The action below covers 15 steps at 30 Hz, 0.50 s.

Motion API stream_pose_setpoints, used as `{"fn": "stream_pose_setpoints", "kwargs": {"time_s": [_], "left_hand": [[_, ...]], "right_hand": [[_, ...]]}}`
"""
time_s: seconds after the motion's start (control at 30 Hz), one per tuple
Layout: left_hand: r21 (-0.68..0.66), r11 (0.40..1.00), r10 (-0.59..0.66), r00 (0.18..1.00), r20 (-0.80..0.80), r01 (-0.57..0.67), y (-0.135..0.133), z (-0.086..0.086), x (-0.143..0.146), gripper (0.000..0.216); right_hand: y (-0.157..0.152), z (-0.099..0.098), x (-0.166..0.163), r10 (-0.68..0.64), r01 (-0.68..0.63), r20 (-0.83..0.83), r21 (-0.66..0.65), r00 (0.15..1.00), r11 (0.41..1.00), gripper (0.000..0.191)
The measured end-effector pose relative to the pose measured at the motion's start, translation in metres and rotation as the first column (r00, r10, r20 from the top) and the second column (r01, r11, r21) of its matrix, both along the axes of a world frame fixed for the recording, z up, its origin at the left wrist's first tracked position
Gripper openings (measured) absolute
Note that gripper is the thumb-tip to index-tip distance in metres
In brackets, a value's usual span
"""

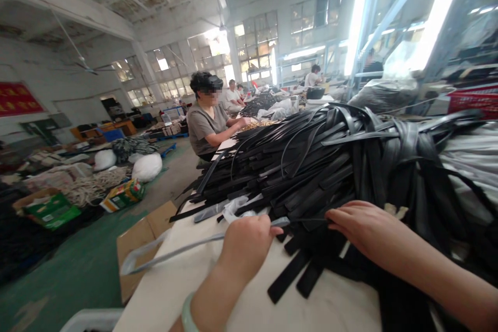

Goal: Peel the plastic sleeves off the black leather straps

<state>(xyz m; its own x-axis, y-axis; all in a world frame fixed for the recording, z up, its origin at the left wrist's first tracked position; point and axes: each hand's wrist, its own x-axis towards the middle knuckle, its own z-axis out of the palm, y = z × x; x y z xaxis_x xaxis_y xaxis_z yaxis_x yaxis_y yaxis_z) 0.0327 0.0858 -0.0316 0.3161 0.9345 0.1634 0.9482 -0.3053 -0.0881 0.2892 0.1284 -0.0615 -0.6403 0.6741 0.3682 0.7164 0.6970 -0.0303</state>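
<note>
My left hand [249, 244] is closed round a long grey strap [182, 248], whose slack end loops out past the table's left edge. A short bit of the strap shows beyond my left thumb. My right hand [360, 225] pinches a thin dark strip [309, 220] that stretches between the two hands. Whether the strip and the grey strap are one piece, I cannot tell. Just behind my hands lies a big heap of black straps [303, 166], with several flat ends spread over the pale table [342, 298]. Crumpled clear plastic [237, 207] sits just beyond my left hand.
A co-worker [210, 119] sits at the table's far left side, near small gold-coloured pieces [259, 123]. An open cardboard box [143, 233] stands below the left edge, with a white bin [93, 319] nearer me. Grey-white straps [472, 161] lie at right.
</note>
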Motion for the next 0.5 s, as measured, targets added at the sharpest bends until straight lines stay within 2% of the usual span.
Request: {"fn": "stream_pose_setpoints", "kwargs": {"time_s": [0.17, 0.37, 0.43, 0.5], "left_hand": [[-0.069, 0.995, -0.080, 0.997, -0.023, 0.078, -0.003, 0.003, 0.005, 0.038], [-0.132, 0.964, -0.235, 0.971, -0.035, 0.229, -0.009, -0.015, 0.024, 0.032], [-0.148, 0.962, -0.237, 0.971, -0.034, 0.230, -0.007, -0.017, 0.023, 0.028], [-0.147, 0.973, -0.184, 0.982, -0.033, 0.178, -0.001, -0.016, 0.016, 0.026]], "right_hand": [[-0.005, 0.008, -0.003, 0.004, -0.004, 0.012, -0.051, 1.000, 0.999, 0.018], [-0.027, 0.001, -0.027, 0.107, -0.104, 0.019, -0.103, 0.994, 0.989, 0.013], [-0.024, 0.001, -0.026, 0.075, -0.071, 0.025, -0.118, 0.997, 0.991, 0.008], [-0.016, 0.007, -0.017, 0.014, -0.010, 0.030, -0.133, 0.999, 0.991, 0.013]]}}
